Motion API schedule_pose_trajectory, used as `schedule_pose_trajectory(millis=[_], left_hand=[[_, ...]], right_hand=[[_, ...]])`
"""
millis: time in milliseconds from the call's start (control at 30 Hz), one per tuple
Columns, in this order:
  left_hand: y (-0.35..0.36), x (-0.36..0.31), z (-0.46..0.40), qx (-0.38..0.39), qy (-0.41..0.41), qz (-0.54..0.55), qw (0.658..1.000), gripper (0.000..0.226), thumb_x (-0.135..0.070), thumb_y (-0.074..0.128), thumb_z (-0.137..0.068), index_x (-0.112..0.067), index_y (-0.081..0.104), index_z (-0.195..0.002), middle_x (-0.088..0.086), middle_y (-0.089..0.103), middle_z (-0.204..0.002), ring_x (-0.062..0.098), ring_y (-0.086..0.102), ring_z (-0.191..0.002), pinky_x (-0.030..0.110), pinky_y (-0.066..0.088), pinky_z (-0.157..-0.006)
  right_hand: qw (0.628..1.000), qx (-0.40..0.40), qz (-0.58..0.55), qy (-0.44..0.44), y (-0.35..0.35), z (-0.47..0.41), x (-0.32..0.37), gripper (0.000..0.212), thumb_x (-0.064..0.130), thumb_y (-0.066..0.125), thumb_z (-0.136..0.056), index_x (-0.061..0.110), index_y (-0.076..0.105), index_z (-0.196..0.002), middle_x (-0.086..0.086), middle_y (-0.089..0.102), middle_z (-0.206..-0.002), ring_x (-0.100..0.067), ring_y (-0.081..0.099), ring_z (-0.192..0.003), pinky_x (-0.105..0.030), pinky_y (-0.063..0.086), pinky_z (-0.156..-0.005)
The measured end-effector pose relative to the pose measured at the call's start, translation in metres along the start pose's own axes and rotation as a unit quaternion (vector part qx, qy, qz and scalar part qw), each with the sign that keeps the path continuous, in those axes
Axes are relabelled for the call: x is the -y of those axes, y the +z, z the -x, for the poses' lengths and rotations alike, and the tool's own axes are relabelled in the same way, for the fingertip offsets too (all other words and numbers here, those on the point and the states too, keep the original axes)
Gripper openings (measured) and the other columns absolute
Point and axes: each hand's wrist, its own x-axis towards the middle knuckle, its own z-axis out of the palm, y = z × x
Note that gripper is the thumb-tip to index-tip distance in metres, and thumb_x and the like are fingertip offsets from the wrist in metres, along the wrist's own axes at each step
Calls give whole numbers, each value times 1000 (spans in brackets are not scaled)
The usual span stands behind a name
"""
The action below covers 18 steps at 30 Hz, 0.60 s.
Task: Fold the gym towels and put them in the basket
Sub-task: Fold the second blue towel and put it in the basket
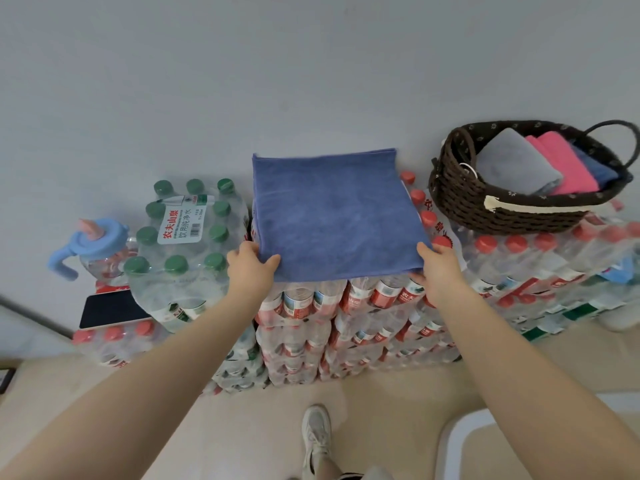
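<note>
The left hand (251, 263) had its thumb curled over the top of the blue towel (337, 216) at the near left corner, the other fingers tucked underneath where I could not see them; it pinched the cloth between them. The right hand (438, 265) did the same at the near right corner, thumb on top, fingers hidden below the hem. Holding both near corners that way kept the edge taut and level, which I took as readiness for carrying that edge over to the far one for another fold.

The towel lay flat and already doubled, its far edge showing two layers close against the wall, and it rested on top of the stacked packs of red-capped water bottles (346, 306), which served as a work surface. Its near edge hung just past the front of the stack, so the fingers could get beneath it.

To the right, on the same row of packs, stood the dark woven basket (460, 202), near the towel but apart from it. In it lay folded towels: a grey one (512, 161), a pink one (561, 161) and a dark blue one (595, 168), side by side.

On the left sat a pack of green-capped bottles (183, 230), a blue-lidded jug (93, 244) and a phone (110, 308), all clear of the fold.
</note>
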Motion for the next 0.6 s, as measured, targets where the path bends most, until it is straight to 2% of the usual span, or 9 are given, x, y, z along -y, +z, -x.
schedule_pose_trajectory(millis=[67,133,200,267,333,400,467,533,600], left_hand=[[0,0,3,-12,4,-10,1000,18,-24,51,-90,-7,48,-92,19,42,-121,38,47,-108,44,41,-93],[-1,1,3,-40,-9,9,999,23,-26,46,-92,-3,50,-95,21,47,-118,40,48,-107,47,42,-93],[-4,2,7,-46,-14,69,996,24,-25,41,-95,-3,47,-103,17,52,-107,34,51,-97,43,44,-85],[-5,4,14,-20,-17,95,995,24,-24,36,-98,-5,43,-109,10,50,-98,26,49,-85,37,43,-75],[-9,10,18,9,-27,112,993,22,-23,36,-98,-6,42,-110,9,48,-97,25,51,-77,42,51,-73],[-16,13,22,35,-47,156,986,19,-20,37,-97,-7,43,-110,11,48,-96,21,49,-62,40,53,-62],[-25,17,26,52,-59,222,972,17,-16,38,-97,-15,42,-114,10,50,-92,17,43,-54,29,48,-49],[-33,18,33,78,-53,283,955,18,-10,36,-98,-21,44,-110,5,51,-90,15,42,-54,21,46,-43],[-40,17,40,127,-51,335,932,30,-1,30,-97,-16,56,-96,5,52,-93,15,44,-60,16,46,-43]], right_hand=[[997,12,-70,19,-6,5,5,16,12,52,-93,7,48,-108,-6,57,-106,-24,57,-99,-37,50,-85],[996,5,-84,17,-14,5,6,22,10,57,-90,13,44,-108,-7,52,-113,-22,56,-97,-35,50,-79],[998,5,-56,8,-21,10,6,23,10,59,-88,16,44,-106,-8,50,-111,-18,54,-82,-29,47,-62],[1000,26,-10,-9,-27,17,5,14,12,57,-90,20,48,-96,-6,50,-97,-14,46,-63,-23,39,-48],[998,61,15,-29,-33,23,3,14,12,53,-91,22,51,-83,-3,50,-87,-13,42,-58,-18,35,-40],[996,85,2,-40,-39,31,3,20,10,51,-92,20,54,-76,0,52,-84,-12,44,-62,-18,36,-44],[995,92,-26,-38,-45,40,2,22,7,48,-92,16,57,-74,0,55,-83,-13,50,-69,-22,40,-55],[992,110,-55,-40,-52,49,0,26,4,40,-92,13,59,-77,-2,58,-86,-15,55,-76,-26,43,-65],[985,155,-60,-48,-60,59,-3,31,-1,33,-90,12,61,-89,-3,64,-94,-16,61,-87,-29,46,-74]])
